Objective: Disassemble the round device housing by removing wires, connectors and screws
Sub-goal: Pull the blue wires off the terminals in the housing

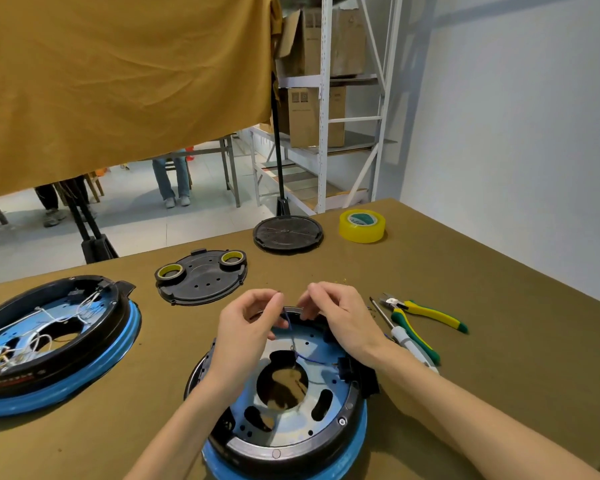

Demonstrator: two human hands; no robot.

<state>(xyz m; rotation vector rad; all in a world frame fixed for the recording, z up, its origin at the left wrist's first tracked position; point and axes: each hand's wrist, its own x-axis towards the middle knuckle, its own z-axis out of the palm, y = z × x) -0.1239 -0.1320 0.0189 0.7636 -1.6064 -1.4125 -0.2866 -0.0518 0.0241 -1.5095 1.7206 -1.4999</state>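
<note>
Round housing [291, 403] directly under both hands, open side up. Left hand [246, 327] pinches blue wire [290, 327] at top; right hand [336, 317] pinches beside it, pinched thing hard to make out. Pliers [426, 315], screwdriver [404, 336] just right of right hand. Second housing [54, 344] far left. Black covers [201, 277] beyond hands; tape roll [362, 225] farther back. Housing's near rim cut off.

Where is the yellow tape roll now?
In the head view, the yellow tape roll lies at the table's far edge, right of centre, beside the round black cover.
</note>
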